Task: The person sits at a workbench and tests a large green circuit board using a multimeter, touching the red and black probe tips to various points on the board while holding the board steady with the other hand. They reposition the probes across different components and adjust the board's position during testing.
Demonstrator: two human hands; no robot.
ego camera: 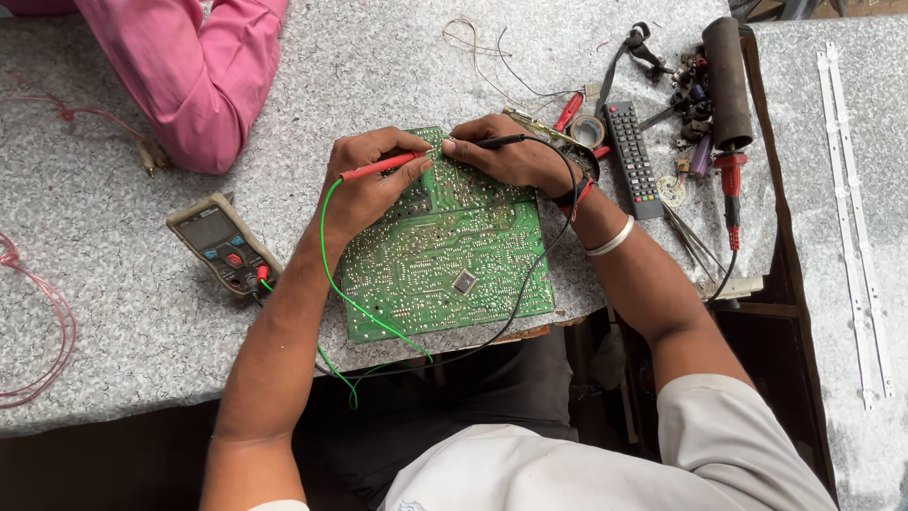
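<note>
— Head camera looked straight down, didn't it? What did the hands have?

— Both were on the green circuit board [445, 255], which lay flat on the speckled grey table [113, 312], close to its near edge. The left hand [369, 185] was closed round a red probe [378, 167] with a green lead [331, 255]; the right hand [506, 156] pinched a black probe [497, 142] with a black lead [539, 260]. Both tips met the board's far edge, just beside each other.

— And the meter?

— A multimeter [224, 246] lay to the left of the board, near the left forearm. To the right lay a black remote control [632, 161], a roll of tape [588, 129] and small tools. A pink sleeve [189, 76] of another person rested at the far left.
</note>
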